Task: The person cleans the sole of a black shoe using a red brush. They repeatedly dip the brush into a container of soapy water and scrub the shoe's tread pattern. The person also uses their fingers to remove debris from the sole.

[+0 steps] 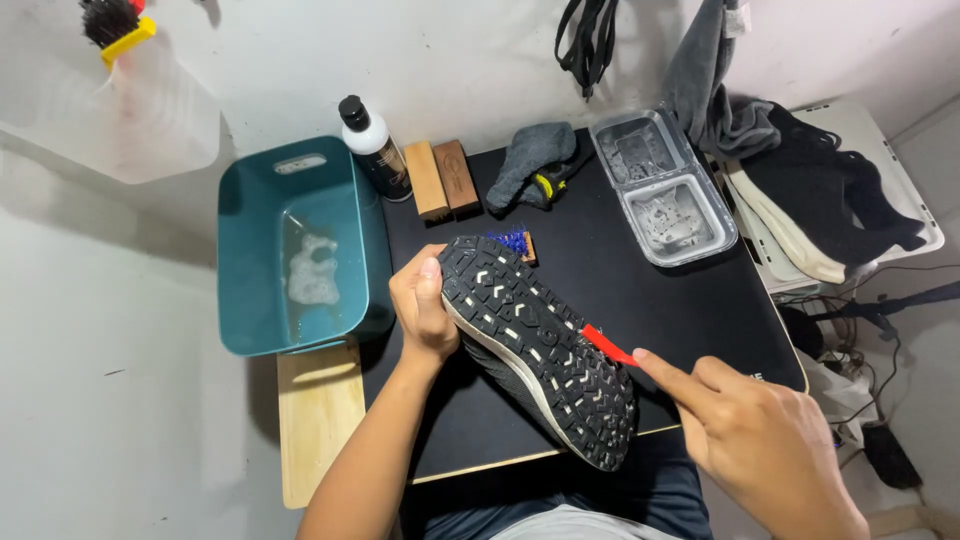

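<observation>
My left hand [423, 305] grips a black sneaker [535, 345] at its toe end, sole turned up, with black lugs and white marks showing. The shoe lies slanted over a black table mat [680, 305]. My right hand [755, 440] holds a small red-handled brush [608, 346], its head pressed against the sole's right edge near the middle; the index finger lies along the handle. A blue-bristled wooden brush [517, 243] pokes out just behind the toe.
A teal tub [300, 245] with soapy water stands at left on a wooden board [318, 420]. Behind the shoe are a black-capped white bottle [375, 148], two wooden blocks [443, 178], a grey cloth [535, 155] and a clear two-part tray [662, 185]. Dark clothing and insoles lie at right.
</observation>
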